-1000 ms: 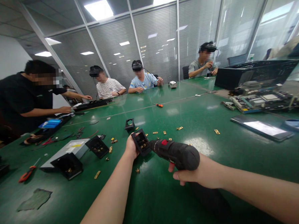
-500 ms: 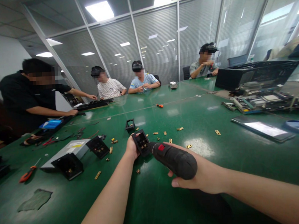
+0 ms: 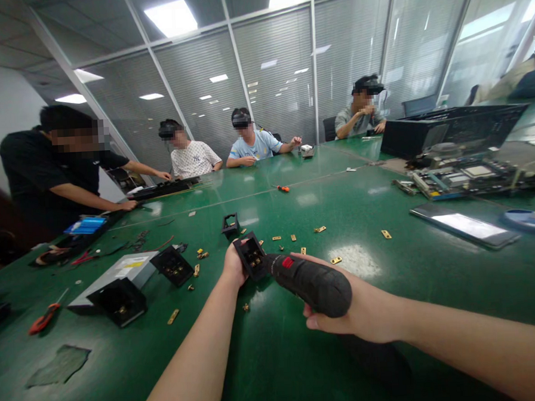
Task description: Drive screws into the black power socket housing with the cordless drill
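My left hand (image 3: 233, 266) grips a black square plastic housing (image 3: 252, 256) whose open side faces me, with brass pieces visible inside. A black cordless power screwdriver (image 3: 312, 282) with a red switch is held in my right hand (image 3: 345, 316), its front end right at the housing's opening. The tip of the tool is hidden. Around the hands lie several small brass plates (image 3: 336, 260) and brass screws. Left of my left hand stand two more black housings, one with a flange (image 3: 172, 266) and one tilted open (image 3: 119, 301). A black square frame (image 3: 230, 224) sits just beyond.
A grey metal box (image 3: 105, 281) and an orange-handled screwdriver (image 3: 44, 320) lie at left, near a dark flat scrap (image 3: 58, 366). At right are a phone-like slab (image 3: 464, 225), a circuit board (image 3: 472, 175) and a black case (image 3: 412, 136). Several people sit or stand around the green table (image 3: 281, 373).
The view has shifted slightly. My hands keep the housing and power screwdriver in nearly the same pose. A person across the table has moved a hand out to a small white object.
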Available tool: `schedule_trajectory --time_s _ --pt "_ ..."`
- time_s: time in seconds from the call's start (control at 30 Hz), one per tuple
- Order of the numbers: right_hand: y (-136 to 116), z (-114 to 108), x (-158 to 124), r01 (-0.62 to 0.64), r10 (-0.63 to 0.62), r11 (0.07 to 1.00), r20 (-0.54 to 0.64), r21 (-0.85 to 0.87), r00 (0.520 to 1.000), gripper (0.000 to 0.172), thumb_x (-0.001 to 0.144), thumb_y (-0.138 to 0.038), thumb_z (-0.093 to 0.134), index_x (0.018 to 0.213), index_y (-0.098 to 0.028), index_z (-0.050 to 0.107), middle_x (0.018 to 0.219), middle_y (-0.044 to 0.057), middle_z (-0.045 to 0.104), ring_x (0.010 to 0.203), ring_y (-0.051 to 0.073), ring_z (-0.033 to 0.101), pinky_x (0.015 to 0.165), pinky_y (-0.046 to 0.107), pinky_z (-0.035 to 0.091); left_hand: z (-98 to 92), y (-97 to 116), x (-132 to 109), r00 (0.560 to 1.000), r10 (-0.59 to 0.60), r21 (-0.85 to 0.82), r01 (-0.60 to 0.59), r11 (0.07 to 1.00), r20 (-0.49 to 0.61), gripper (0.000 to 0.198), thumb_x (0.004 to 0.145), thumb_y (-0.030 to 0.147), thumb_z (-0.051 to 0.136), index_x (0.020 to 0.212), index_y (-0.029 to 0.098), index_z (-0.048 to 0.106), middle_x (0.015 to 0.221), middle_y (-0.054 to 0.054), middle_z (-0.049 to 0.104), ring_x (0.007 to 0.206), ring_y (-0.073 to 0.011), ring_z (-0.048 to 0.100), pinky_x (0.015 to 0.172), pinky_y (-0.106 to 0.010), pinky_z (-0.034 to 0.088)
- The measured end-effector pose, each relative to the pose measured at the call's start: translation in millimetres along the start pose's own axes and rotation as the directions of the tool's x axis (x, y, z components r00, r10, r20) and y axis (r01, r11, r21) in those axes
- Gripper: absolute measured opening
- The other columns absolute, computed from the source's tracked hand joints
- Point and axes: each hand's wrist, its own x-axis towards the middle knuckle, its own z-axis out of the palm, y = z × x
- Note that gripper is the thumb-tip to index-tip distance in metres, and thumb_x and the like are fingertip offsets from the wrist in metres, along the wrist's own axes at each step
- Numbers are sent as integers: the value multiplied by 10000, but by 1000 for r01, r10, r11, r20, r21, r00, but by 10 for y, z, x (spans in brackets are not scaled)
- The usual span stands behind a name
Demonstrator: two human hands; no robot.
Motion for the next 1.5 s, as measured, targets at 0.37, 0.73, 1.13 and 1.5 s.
schedule_trajectory --time_s 0.37,0.73,1.13,1.5 --pt "39 -35 0 -37 36 999 34 24 999 1122 719 -172 756 1561 -210 16 887 14 614 811 200 614 759 382 491 -17 2 11 1000 -5 8 5 1000 11 321 805 340 477 863 88 667 665 -125 686 576 -244 659 552 -352 544" --pt "69 -62 11 8 -8 1000 9 12 1000 1200 665 -268 860 1569 -228 72 1193 127 590 1125 293 567 959 468 446 -10 7 2 1000 -1 15 1 1000 -22 303 799 341 485 857 99 658 663 -123 686 566 -246 658 550 -353 541" --pt "16 -14 -7 -25 25 997 4 -74 1000 1034 754 -271 760 1552 -203 106 1047 71 605 919 214 587 896 412 461 23 -18 -21 1000 -12 -58 11 998 -22 304 818 350 463 870 115 648 682 -118 688 564 -234 652 547 -354 536" --pt "-37 11 -15 -23 16 987 -45 -157 999 988 736 -229 696 1553 -205 143 948 46 615 792 198 588 782 374 514 -1 -27 -22 1000 -9 -16 9 1000 -11 310 821 371 469 786 118 645 635 -116 668 539 -228 637 547 -348 531"
